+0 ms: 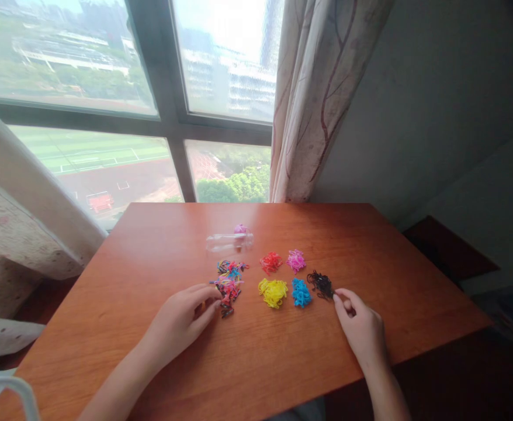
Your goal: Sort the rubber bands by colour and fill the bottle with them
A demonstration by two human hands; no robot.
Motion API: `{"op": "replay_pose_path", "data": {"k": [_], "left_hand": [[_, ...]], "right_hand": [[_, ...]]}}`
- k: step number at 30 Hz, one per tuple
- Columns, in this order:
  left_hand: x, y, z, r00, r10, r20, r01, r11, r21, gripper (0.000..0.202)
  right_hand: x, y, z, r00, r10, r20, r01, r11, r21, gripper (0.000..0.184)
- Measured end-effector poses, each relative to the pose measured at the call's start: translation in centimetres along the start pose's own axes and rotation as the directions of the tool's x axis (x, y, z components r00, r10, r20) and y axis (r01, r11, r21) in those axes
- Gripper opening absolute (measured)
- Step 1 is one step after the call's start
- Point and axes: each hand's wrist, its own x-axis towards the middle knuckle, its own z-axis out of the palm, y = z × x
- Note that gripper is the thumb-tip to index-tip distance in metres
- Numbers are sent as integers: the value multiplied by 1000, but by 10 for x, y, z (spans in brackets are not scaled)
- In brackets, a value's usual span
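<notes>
On the wooden table (151, 251) lies a mixed pile of small coloured rubber bands (229, 282). My left hand (182, 320) rests beside it, fingers loosely curled, fingertips touching the pile's near edge. To the right lie sorted piles: red (271, 262), pink (296, 260), yellow (273, 292), blue (301, 292) and black (321, 284). My right hand (359, 327) has its fingertips pinched together at the black pile's right edge. Whether a band sits in the pinch I cannot make out.
A clear plastic bottle (229, 241) lies on its side behind the piles, with a pink cap (239, 228) by it. Window and curtains (318, 99) stand behind the table. A white chair edge (6, 389) shows at the lower left.
</notes>
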Motion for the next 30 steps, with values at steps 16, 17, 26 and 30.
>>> {"op": "replay_pose_path", "data": {"k": [16,17,26,30], "left_hand": [[-1,-6,-3,993,-67,-101,74,995,65,22],[-2,-7,-3,990,-77,-115,86,993,76,22],[-1,-5,-1,990,-59,-130,72,993,97,20],[0,1,5,995,-31,-93,43,991,129,19]], "right_hand": [[-28,-120,25,940,-312,139,257,915,311,26],[-32,-130,28,928,-337,157,277,908,314,25],[-44,-179,46,876,-371,308,303,920,247,12],[-45,-181,48,876,-367,313,304,924,234,10]]}}
